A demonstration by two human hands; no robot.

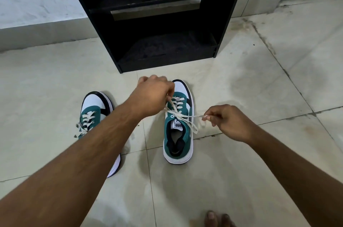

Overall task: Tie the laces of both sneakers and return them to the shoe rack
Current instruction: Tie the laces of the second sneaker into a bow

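Two green, white and black sneakers stand on the tiled floor, toes toward the rack. The right sneaker point(178, 134) has its cream laces point(182, 115) crossed over the tongue. My left hand point(151, 95) pinches one lace end above the shoe's front. My right hand point(225, 121) pinches the other end, pulled out to the right. The left sneaker point(94, 108) is partly hidden under my left forearm; its laces hang loose to the left.
A black shoe rack point(163, 48) with open shelves stands against the white wall just beyond the sneakers. Bare toes point(219, 218) show at the bottom edge. Pale stained floor tiles point(259, 70) spread all around.
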